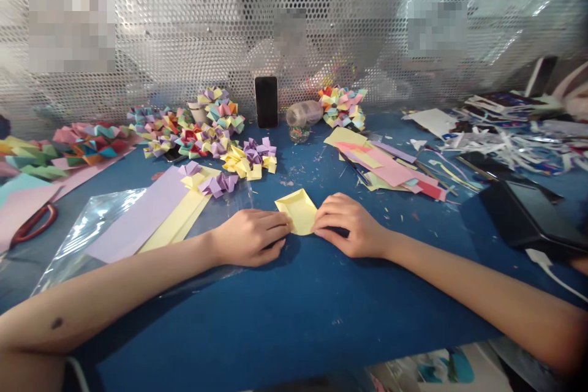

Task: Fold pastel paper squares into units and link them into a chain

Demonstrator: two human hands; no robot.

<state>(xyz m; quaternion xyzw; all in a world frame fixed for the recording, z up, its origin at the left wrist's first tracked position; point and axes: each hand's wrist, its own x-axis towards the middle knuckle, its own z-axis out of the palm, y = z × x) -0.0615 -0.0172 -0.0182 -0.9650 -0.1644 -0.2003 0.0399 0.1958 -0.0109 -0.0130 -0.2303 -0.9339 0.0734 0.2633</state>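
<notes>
A small square of yellow paper (297,211) with folded edges lies at the middle of the blue table. My left hand (255,236) pinches its left lower edge between thumb and fingers. On the opposite side my right hand (351,225) grips the right lower edge, fingers curled. Beyond the left hand are folded purple paper pieces (219,184) and folded yellow paper pieces (241,162). Purple paper strips (140,211) and yellow paper strips (177,226) lie under and past my left forearm, partly hidden by it.
A phone (266,102) stands upright against the perforated metal panel (193,30). Nearby are a clear jar on its side (304,113) and a colourful paper ball (343,107). Paper sheets (390,165), white paper scraps (496,141) and a black device (533,214) occupy the right; red-handled scissors (34,225) the left.
</notes>
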